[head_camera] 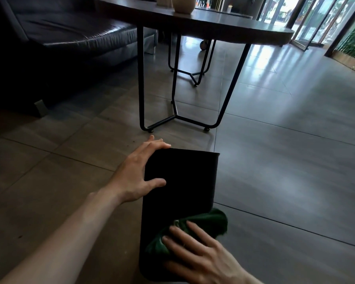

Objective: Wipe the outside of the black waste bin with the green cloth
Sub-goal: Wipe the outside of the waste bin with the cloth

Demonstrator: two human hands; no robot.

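Pressing green cloth (195, 228) against black waste bin (180, 181), right hand (203, 257).

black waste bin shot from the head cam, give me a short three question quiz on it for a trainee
1. True or false: the left hand holds the dark green cloth.
2. Multiple choice: where does the cloth touch the black plastic waste bin? A) at the far end B) on the near part of its side, under the right hand C) it lies inside the bin
3. Short answer: what stands on the tiled floor just beyond the bin?

Key:
1. False. The left hand steadies the bin; the right hand presses the cloth.
2. B
3. A dark oval table with black metal legs.
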